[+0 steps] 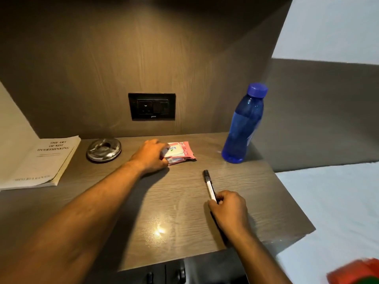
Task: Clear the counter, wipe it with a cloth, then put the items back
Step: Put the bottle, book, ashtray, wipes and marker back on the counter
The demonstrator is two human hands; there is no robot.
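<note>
A wood-grain counter (pixel 180 218) carries several items. My left hand (pixel 150 154) grips the left end of a pink and white wipes pack (pixel 181 153) lying near the back wall. Closer to me, my right hand (pixel 229 210) pinches the near end of a black and white pen (pixel 209 184) that rests on the counter. A blue bottle (pixel 243 128) with a blue cap stands upright at the right rear. A round metal ashtray (pixel 104 149) sits at the back left. A white paperback book (pixel 39 162) lies at the far left.
A black socket plate (pixel 151 106) is set in the back wall above the counter. A white bed surface (pixel 336 203) lies to the right of the counter. Something red and blurred (pixel 354 271) shows at the bottom right corner. Drawer handles (pixel 166 274) sit below the front edge.
</note>
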